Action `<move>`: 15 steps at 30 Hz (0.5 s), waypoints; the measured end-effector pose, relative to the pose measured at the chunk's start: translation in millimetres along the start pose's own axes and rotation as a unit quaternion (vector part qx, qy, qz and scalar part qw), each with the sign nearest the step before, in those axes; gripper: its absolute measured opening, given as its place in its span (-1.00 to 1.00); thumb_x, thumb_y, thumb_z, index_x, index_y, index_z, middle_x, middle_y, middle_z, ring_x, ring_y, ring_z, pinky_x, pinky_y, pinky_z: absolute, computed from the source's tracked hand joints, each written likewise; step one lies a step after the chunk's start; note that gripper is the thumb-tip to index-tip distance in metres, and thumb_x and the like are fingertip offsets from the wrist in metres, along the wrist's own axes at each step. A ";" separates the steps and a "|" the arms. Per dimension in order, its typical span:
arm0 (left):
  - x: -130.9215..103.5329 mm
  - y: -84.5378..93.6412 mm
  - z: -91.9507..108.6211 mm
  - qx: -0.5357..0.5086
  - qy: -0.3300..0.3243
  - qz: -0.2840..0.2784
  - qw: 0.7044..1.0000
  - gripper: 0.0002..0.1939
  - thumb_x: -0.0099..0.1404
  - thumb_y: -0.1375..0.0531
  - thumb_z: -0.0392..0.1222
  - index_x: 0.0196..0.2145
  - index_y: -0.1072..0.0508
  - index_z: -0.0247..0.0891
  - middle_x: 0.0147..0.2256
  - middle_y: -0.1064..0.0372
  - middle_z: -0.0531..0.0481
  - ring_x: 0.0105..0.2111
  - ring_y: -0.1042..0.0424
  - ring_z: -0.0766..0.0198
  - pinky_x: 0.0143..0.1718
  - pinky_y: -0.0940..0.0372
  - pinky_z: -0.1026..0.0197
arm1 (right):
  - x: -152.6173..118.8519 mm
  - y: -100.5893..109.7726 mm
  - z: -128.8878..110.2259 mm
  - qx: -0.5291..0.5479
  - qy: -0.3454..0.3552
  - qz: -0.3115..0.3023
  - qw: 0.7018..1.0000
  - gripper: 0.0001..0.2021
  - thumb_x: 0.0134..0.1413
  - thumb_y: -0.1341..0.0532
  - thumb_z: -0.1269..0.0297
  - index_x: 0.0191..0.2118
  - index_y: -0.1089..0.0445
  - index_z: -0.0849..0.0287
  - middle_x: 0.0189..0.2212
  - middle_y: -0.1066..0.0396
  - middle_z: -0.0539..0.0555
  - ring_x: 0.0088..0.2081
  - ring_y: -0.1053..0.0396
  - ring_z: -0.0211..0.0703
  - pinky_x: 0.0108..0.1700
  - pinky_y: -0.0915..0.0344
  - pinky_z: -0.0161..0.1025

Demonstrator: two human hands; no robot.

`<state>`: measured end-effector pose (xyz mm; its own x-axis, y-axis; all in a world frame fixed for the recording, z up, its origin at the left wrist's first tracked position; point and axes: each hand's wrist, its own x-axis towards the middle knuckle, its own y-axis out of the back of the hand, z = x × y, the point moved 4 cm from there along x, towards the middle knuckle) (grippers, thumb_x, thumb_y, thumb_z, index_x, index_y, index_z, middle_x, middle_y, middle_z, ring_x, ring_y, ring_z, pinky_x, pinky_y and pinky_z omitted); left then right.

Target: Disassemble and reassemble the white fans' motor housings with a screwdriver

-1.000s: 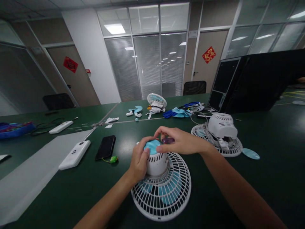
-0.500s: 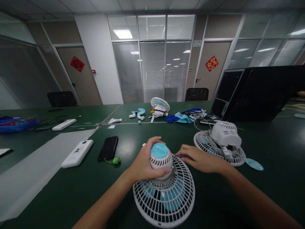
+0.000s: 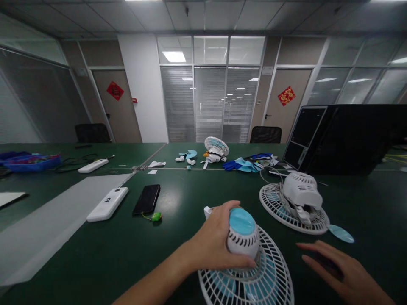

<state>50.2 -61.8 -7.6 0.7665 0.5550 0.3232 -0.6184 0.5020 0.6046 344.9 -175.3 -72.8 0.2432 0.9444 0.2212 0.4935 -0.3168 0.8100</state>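
Observation:
A small fan [image 3: 276,271] lies face down on the green table, with its white grille and pale blue blades below. My left hand [image 3: 219,241] is wrapped round its rounded white motor housing [image 3: 243,237], which has a light blue cap [image 3: 242,221] on top. To the right of the grille, apart from it, is my right hand [image 3: 340,269], its thumb and fingers spread. Between them is a dark patch that I cannot make out. A second fan [image 3: 302,190] rests grille down beyond that hand, its cable bundled beside the housing. Near it lies a pale blue oval piece [image 3: 341,233].
A black phone [image 3: 146,199] with a green charm and a white power strip [image 3: 108,204] lie to the left. Farther back are another fan [image 3: 216,149], blue gloves [image 3: 232,164] and a blue tray [image 3: 33,162]. A large black case [image 3: 349,137] stands at the right.
My right hand has drawn back from the grille's edge toward the lower right, and its fingers have spread. The fan, still in my left hand, appears lower and farther right as the view tilts up.

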 end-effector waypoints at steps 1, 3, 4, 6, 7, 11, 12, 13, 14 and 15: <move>1.6 -8.7 4.2 -0.002 0.009 0.002 1.000 0.12 -0.06 -0.46 0.10 0.30 0.01 -0.27 0.24 -0.10 -0.36 0.22 -0.14 -0.25 0.23 -0.05 -0.30 | -4.5 3.2 3.1 0.008 -0.006 0.024 1.000 -0.64 0.01 -0.23 -0.11 -0.20 -0.59 -0.03 -0.16 -0.55 0.17 -0.15 -0.52 0.15 -0.20 -0.52 -0.06; 5.1 -25.0 12.3 -0.008 0.030 0.012 0.999 0.18 -0.10 -0.47 0.13 0.32 0.04 -0.27 0.26 -0.04 -0.36 0.24 -0.08 -0.28 0.24 -0.01 -0.34 | -13.5 10.6 6.2 0.027 -0.015 0.077 0.997 -0.64 0.04 -0.22 -0.10 -0.13 -0.57 -0.08 -0.07 -0.52 0.17 -0.06 -0.48 0.19 -0.20 -0.52 -0.05; 7.0 -32.7 16.7 -0.011 0.038 0.016 0.999 0.20 -0.10 -0.47 0.13 0.32 0.05 -0.27 0.26 -0.03 -0.36 0.24 -0.07 -0.28 0.25 -0.01 -0.35 | -17.8 13.9 5.7 0.034 -0.017 0.097 0.995 -0.63 0.06 -0.21 -0.09 -0.08 -0.54 -0.09 -0.03 -0.50 0.16 -0.03 -0.47 0.19 -0.20 -0.51 -0.05; 11.1 -47.4 27.5 -0.016 0.035 0.016 0.999 0.14 -0.04 -0.45 0.07 0.32 0.06 -0.31 0.26 0.00 -0.37 0.24 -0.04 -0.29 0.26 0.00 -0.34 | -25.0 17.7 -1.3 0.045 -0.012 0.109 0.993 -0.56 0.07 -0.20 -0.10 0.03 -0.47 -0.09 0.00 -0.47 0.16 -0.02 -0.46 0.20 -0.17 -0.50 -0.03; 13.4 -55.1 33.8 -0.019 0.024 0.009 0.999 0.10 -0.01 -0.43 0.01 0.32 0.06 -0.34 0.27 0.03 -0.38 0.25 -0.01 -0.30 0.27 0.02 -0.34 | -27.5 18.6 -8.4 0.051 -0.001 0.108 0.993 -0.50 0.05 -0.20 -0.11 0.09 -0.42 -0.08 0.00 -0.47 0.17 -0.03 -0.46 0.20 -0.15 -0.50 -0.01; 21.8 -90.4 53.5 -0.060 0.009 -0.066 0.996 0.10 0.01 -0.31 -0.16 0.36 0.21 -0.38 0.31 0.17 -0.42 0.31 0.16 -0.39 0.31 0.16 -0.37 | -31.9 22.7 -46.2 0.046 0.077 0.126 0.988 -0.37 -0.14 -0.31 -0.14 0.10 -0.34 -0.12 -0.01 -0.46 0.17 0.00 -0.43 0.28 -0.03 -0.44 0.07; 23.6 -98.8 56.2 -0.082 0.018 -0.086 0.993 0.14 -0.02 -0.31 -0.19 0.37 0.25 -0.35 0.33 0.18 -0.41 0.33 0.19 -0.40 0.31 0.15 -0.36 | -32.5 25.0 -51.9 0.032 0.084 0.141 0.986 -0.40 -0.16 -0.34 -0.12 0.07 -0.33 -0.16 -0.02 -0.45 0.17 -0.01 -0.43 0.28 -0.03 -0.43 0.08; 25.3 -105.9 58.8 -0.108 0.024 -0.104 0.988 0.18 -0.04 -0.32 -0.20 0.38 0.28 -0.32 0.34 0.18 -0.38 0.33 0.19 -0.40 0.31 0.10 -0.33 | -33.4 27.7 -54.1 0.019 0.083 0.156 0.984 -0.45 -0.16 -0.36 -0.09 0.02 -0.32 -0.20 -0.05 -0.46 0.15 -0.04 -0.44 0.26 -0.05 -0.43 0.08; 26.8 -111.0 61.7 -0.133 0.024 -0.119 0.984 0.21 -0.06 -0.34 -0.21 0.39 0.28 -0.28 0.34 0.17 -0.35 0.33 0.15 -0.38 0.30 0.03 -0.30 | -34.9 30.4 -52.7 0.009 0.079 0.167 0.983 -0.48 -0.15 -0.36 -0.08 -0.01 -0.30 -0.24 -0.08 -0.46 0.13 -0.07 -0.45 0.25 -0.08 -0.44 0.08; 28.4 -113.9 65.1 -0.154 0.019 -0.132 0.979 0.23 -0.08 -0.36 -0.20 0.40 0.27 -0.25 0.34 0.13 -0.31 0.33 0.08 -0.34 0.28 -0.07 -0.25 | -37.2 33.0 -47.8 0.003 0.071 0.173 0.982 -0.51 -0.13 -0.35 -0.07 -0.02 -0.27 -0.29 -0.09 -0.46 0.11 -0.10 -0.46 0.23 -0.12 -0.44 0.08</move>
<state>153.7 -146.4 -19.9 0.9032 0.4002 0.1552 -0.4273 0.8044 0.4126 312.2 -216.7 -28.4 0.2783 0.7831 0.5562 0.4071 -0.6207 0.6701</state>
